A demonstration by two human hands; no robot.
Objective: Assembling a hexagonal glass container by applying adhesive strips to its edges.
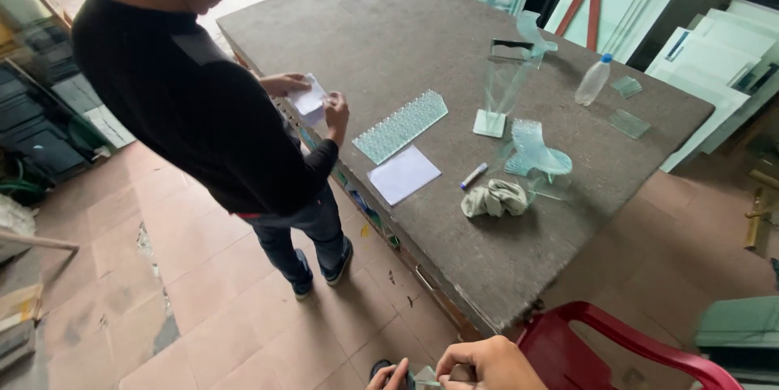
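Observation:
My two hands are at the bottom edge of the head view. My right hand (485,364) is curled over a small piece of glass (425,377), and the fingertips of my left hand (388,375) touch its left side. Most of the glass and of both hands is cut off by the frame. A red plastic chair (626,340) stands just right of my hands.
A big grey table (381,33) fills the middle, with a patterned glass strip (400,124), a white sheet (403,173), a marker (473,176), a rag (495,198), glass shapes (535,149) and a plastic bottle (592,79). A person in black (187,98) stands at its left edge, holding paper (309,100).

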